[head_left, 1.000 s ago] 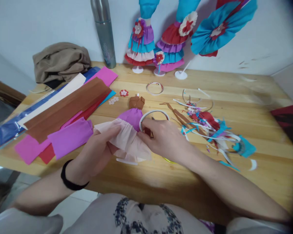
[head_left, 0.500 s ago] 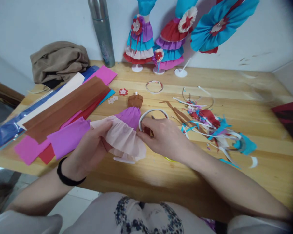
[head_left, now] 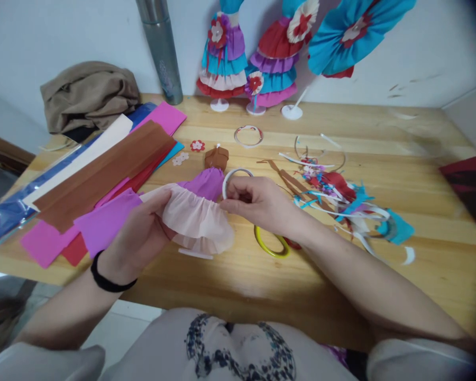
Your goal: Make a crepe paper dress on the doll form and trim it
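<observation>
A small dress form with a brown top [head_left: 216, 158] and a purple tier [head_left: 204, 183] stands near the middle of the table. Around its lower part is a gathered pale pink strip [head_left: 198, 219]. My left hand [head_left: 146, 225] pinches the left end of this strip between thumb and fingers. On the right side of the dress, my right hand [head_left: 254, 201] is closed on a white tape roll [head_left: 225, 185], its fingertips close to the strip's upper edge. The form's white base [head_left: 195, 254] shows below the strip.
Folded coloured paper [head_left: 107, 174] lies at the left, with a brown cloth [head_left: 89, 98] and a bottle [head_left: 162, 58] behind. Layered paper dresses [head_left: 224, 63] stand along the wall. Yellow-handled scissors [head_left: 272, 248] lie near my right wrist; paper scraps [head_left: 341, 196] are at the right.
My right hand and the tape roll have shifted slightly left and up, and more of the yellow scissor handle shows. My left hand still pinches the strip. The whole view has shifted a little.
</observation>
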{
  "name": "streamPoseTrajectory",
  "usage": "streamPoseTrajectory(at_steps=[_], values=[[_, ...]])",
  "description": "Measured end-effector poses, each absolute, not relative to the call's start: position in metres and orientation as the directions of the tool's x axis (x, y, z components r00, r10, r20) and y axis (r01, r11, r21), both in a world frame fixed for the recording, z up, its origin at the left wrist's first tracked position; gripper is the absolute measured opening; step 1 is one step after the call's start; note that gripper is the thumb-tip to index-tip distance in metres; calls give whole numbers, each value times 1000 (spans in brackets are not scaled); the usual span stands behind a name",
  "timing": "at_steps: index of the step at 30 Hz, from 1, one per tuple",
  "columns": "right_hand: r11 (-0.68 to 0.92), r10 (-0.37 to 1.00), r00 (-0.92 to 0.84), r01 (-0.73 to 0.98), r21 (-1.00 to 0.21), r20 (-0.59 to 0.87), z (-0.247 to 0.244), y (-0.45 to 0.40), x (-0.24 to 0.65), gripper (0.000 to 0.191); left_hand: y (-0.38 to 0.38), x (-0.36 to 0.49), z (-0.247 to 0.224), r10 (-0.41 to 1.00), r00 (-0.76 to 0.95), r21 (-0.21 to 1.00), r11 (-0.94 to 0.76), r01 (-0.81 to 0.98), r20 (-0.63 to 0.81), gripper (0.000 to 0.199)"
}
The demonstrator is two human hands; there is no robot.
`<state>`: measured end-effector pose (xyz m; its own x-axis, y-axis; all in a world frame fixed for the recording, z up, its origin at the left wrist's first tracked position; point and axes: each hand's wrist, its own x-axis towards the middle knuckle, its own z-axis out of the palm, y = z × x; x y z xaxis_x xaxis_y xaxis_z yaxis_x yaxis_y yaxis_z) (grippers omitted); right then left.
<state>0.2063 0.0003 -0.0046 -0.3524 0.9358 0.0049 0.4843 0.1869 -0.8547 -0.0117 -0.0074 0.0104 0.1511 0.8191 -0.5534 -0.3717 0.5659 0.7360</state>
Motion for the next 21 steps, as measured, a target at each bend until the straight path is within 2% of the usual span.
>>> streamPoseTrajectory(at_steps=[8,12,15,18,21], values=[[191,936,-350,440,-877,28,-10,4,208,31,-10,-10,11,813,133,713,565,-415,-567,17],[197,936,-351,428,-882,38,-13,6,209,32,-12,-13,11,803,104,708,571,-416,-587,10],[201,938,-346,444,-873,40,-13,6,209,32,-15,-17,11,788,149,691,600,-403,-597,9],[197,939,-342,460,-866,32,-12,5,209,32,-18,-32,11,779,236,718,628,-302,-582,23],[204,938,-344,478,-854,31,-9,4,209,33,-20,-61,16,781,303,814,580,-24,-546,41]])
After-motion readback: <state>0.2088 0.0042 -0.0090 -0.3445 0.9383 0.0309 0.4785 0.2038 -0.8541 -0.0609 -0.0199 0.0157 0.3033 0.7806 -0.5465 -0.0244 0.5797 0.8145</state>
